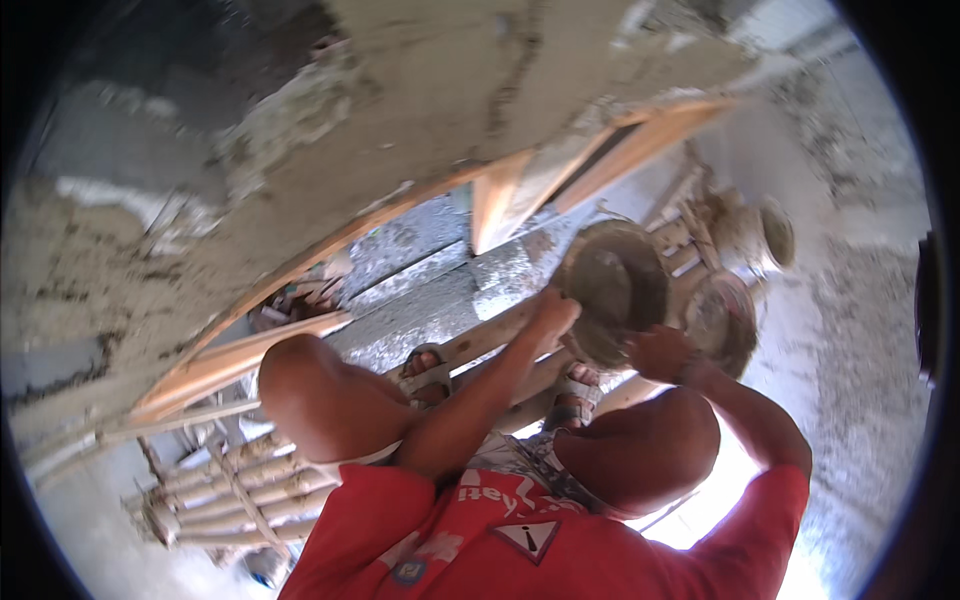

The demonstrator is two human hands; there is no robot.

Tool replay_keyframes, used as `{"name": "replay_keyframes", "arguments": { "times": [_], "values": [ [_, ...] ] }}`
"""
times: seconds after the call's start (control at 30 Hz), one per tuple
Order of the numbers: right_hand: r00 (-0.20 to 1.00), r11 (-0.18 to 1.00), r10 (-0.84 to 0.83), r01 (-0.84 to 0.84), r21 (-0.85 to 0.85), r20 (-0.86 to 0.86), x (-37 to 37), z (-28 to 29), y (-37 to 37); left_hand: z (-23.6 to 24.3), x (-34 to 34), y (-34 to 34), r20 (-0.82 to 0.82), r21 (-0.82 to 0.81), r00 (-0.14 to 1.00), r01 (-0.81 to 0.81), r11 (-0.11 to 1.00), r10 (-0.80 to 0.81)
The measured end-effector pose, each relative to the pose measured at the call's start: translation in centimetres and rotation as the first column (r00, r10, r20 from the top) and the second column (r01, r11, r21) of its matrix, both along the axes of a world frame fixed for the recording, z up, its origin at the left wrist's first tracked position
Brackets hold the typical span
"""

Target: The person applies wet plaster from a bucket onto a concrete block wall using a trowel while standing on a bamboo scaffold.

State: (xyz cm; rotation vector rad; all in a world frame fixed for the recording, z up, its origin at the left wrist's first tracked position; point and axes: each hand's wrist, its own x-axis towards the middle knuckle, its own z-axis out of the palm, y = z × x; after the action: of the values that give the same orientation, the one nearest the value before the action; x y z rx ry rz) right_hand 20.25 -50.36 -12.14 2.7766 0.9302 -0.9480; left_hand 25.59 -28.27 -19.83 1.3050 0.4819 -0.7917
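Note:
My left hand (556, 316) is closed on the left rim of a round, mud-coloured metal pan (610, 280), which has wet grey residue inside. On the pan's lower right rim, my right hand (657, 350) has its fingers curled round the edge. Just right of it sits a second round, stained pan (722, 322), partly behind my right hand. A dirty bucket (770, 235) lies tilted beyond them. Under the pans and my sandalled feet are round wooden poles (488, 330).
A rough plastered wall (380, 90) with a wood-framed opening (585, 170) runs across the top. A ledge (410, 300) lies below it. A lashed pole platform (235, 480) is at lower left, with a floor far beneath. A mottled grey surface (850, 430) is at right.

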Motion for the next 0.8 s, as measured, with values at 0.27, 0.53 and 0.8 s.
{"name": "replay_keyframes", "arguments": {
  "times": [0.27,0.53,0.8],
  "values": [
    [0.943,0.974,-0.094,0.154,-0.168,0.318,6.6,3.5,-0.3,0.7,-0.2,0.7,0.133,0.076,0.990,-0.048,0.996,0.038],
    [1.000,0.940,-0.020,0.022,-0.342,0.007,4.4,-1.4,0.5,-0.3,-0.4,0.1,0.040,0.155,0.999,0.030,0.988,-0.037],
    [0.963,0.985,0.165,-0.173,-0.021,-0.212,4.4,0.9,2.3,-0.9,-0.3,0.4,-0.002,0.165,0.994,0.105,0.981,-0.106]
  ]
}}
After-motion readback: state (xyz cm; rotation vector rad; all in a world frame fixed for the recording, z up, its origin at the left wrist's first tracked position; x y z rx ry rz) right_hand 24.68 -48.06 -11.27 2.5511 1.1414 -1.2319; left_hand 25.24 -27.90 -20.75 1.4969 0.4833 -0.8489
